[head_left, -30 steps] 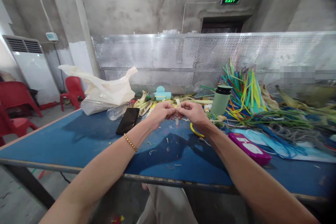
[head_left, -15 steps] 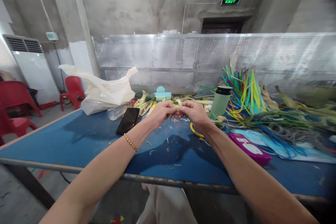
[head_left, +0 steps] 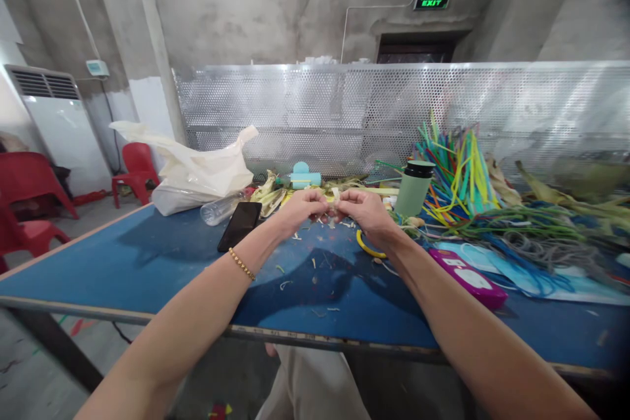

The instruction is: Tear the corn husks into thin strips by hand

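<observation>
Over the middle of the blue table (head_left: 167, 269), my two hands work close together, fingertips almost meeting. My right hand (head_left: 363, 209) is closed in a pinch on a small pale strip (head_left: 336, 195), which looks like a bit of dried corn husk and sticks up above the fingers. Beside it my left hand (head_left: 306, 207) is also closed, thumb against fingers, at the strip's lower end; the fingers hide most of that end. Dried husks (head_left: 268, 195) lie behind and left of my hands. A yellow ring (head_left: 367, 246) sits under my right wrist.
At left are a white plastic bag (head_left: 201, 174), a clear bottle (head_left: 219, 210) and a black phone (head_left: 240, 226). A green tumbler (head_left: 414, 190), colourful strips (head_left: 467, 170), tangled cords (head_left: 536, 230) and a magenta device (head_left: 467, 277) occupy the right. Pale scraps litter the tabletop.
My fingertips have drawn slightly apart, the left hand shifting a little left. The pale strip now stands more upright. Other things on the table stay put.
</observation>
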The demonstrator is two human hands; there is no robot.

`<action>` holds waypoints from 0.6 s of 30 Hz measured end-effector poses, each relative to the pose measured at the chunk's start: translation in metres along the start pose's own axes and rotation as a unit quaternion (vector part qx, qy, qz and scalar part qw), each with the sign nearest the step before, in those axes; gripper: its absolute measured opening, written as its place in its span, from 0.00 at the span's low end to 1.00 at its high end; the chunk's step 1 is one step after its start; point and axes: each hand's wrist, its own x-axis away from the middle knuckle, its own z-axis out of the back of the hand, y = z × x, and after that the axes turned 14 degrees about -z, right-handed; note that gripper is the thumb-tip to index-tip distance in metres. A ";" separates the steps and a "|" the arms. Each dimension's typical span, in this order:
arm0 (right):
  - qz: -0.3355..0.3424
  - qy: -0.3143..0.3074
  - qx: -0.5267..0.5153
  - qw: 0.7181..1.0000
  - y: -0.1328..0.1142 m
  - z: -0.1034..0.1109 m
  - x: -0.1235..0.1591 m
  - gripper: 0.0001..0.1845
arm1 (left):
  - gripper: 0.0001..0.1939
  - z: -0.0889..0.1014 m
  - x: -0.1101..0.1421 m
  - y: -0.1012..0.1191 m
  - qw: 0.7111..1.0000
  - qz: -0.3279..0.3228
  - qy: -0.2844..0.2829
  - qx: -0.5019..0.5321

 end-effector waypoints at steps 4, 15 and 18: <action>0.001 -0.013 0.063 0.998 0.000 0.002 0.001 0.09 | 0.13 0.005 0.001 -0.001 0.996 -0.018 -0.051 -0.072; 0.037 0.019 0.110 0.993 0.001 0.009 -0.005 0.14 | 0.09 -0.004 0.002 -0.003 0.998 0.058 0.010 -0.023; 0.040 0.021 0.103 0.994 0.002 0.009 -0.006 0.12 | 0.07 -0.004 0.003 -0.001 0.997 0.066 0.012 -0.032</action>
